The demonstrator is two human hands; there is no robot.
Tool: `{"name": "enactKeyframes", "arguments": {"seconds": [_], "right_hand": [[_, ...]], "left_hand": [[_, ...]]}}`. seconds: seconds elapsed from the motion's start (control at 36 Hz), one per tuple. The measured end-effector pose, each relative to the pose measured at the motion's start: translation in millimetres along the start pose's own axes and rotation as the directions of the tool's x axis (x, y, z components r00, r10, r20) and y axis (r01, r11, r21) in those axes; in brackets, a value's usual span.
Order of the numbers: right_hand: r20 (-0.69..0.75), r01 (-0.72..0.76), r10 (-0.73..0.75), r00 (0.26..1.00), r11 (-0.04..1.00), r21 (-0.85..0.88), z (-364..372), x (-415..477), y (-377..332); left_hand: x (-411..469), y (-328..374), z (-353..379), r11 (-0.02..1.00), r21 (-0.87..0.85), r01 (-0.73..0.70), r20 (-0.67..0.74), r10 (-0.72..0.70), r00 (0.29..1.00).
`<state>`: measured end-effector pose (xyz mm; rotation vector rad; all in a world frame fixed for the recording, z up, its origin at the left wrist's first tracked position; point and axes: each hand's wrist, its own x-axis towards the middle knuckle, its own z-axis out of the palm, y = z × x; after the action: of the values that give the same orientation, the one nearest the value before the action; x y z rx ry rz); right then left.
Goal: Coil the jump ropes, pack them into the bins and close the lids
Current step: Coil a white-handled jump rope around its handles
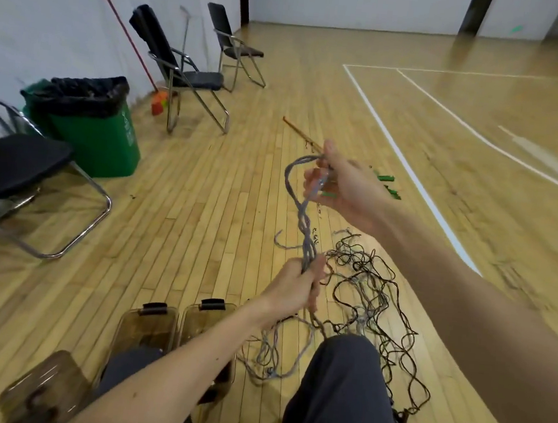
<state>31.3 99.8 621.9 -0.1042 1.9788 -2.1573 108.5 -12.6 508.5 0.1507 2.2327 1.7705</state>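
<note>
At my far left stands a green waste bin, smooth-sided plastic, lined with a crinkled black bag folded over its rim; what is inside I cannot tell. Low down by my leg lies a brown-tinted, see-through plastic piece, a lid or a closed box, I cannot tell which. Just right of it, two tinted clear bins sit side by side on the wooden plank floor, each with a dark latch at its far end. My forearm and knee cover much of them, so their contents stay unclear. My left hand is a fist wrapped round several strands of the grey jump rope, which rises twisted like a loose braid to a loop above. My right hand pinches that loop between thumb and fingers. More grey cord trails in slack curls below my left wrist. To the right, thin black ropes sprawl in a wiry tangle on the floor. Beyond my right hand lie green handles, and white court lines run past them.
</note>
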Motion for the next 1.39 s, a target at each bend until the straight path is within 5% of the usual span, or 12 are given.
{"name": "enactKeyframes", "arguments": {"seconds": [0.08, 0.17, 0.36, 0.53, 0.72, 0.81, 0.86, 0.97, 1.08, 1.25, 1.31, 1.39], "right_hand": [[0.161, 0.047, 0.009, 0.987, 0.940, -0.337, -14, -11, 54], [0.347, -0.052, 0.184, 0.920, 0.933, -0.355, -15, -25, 110], [0.323, -0.067, 0.255, 0.911, 0.866, -0.495, -14, -39, 155], [0.183, -0.177, 0.175, 0.967, 0.984, -0.007, -5, -26, 107], [0.229, -0.358, 0.287, 0.930, 0.848, 0.390, 13, 13, 25], [0.232, -0.361, 0.285, 0.930, 0.828, 0.430, 19, 27, 2], [0.203, -0.332, 0.274, 0.940, 0.873, 0.357, 17, 33, -3], [0.178, -0.176, 0.193, 0.965, 0.979, -0.106, 1, 21, 37], [0.392, -0.036, 0.202, 0.897, 0.920, -0.391, 5, -28, 135], [0.417, 0.012, 0.266, 0.869, 0.831, -0.556, 33, -83, 231], [0.369, -0.057, 0.264, 0.891, 0.871, -0.488, 39, -90, 229], [0.283, -0.200, 0.286, 0.916, 0.934, -0.297, 40, -88, 204]], "left_hand": [[7, 18, -11, 0.977, -0.210, 0.025, -0.034, -0.033, 0.999], [19, 33, -21, 0.925, -0.377, 0.045, -0.060, -0.072, 0.996], [44, 39, -59, 0.683, -0.730, 0.033, -0.096, -0.149, 0.984], [44, 12, -67, 0.821, -0.570, -0.033, -0.100, -0.030, 0.995], [17, -31, -23, 0.995, -0.098, 0.031, 0.300, 0.000, 0.954], [11, -37, -8, 0.995, 0.096, -0.026, 0.308, -0.005, 0.951], [9, -32, -6, 0.999, -0.010, 0.045, 0.208, -0.042, 0.977], [14, -18, -25, 0.911, -0.388, 0.138, 0.045, -0.131, 0.990], [24, 10, -52, 0.687, -0.719, 0.102, 0.027, -0.120, 0.992], [47, 54, -69, 0.383, -0.923, -0.017, -0.075, -0.135, 0.988], [49, 56, -70, 0.425, -0.904, -0.046, -0.118, -0.143, 0.983], [46, 39, -68, 0.663, -0.748, -0.014, -0.094, -0.085, 0.992]]}}
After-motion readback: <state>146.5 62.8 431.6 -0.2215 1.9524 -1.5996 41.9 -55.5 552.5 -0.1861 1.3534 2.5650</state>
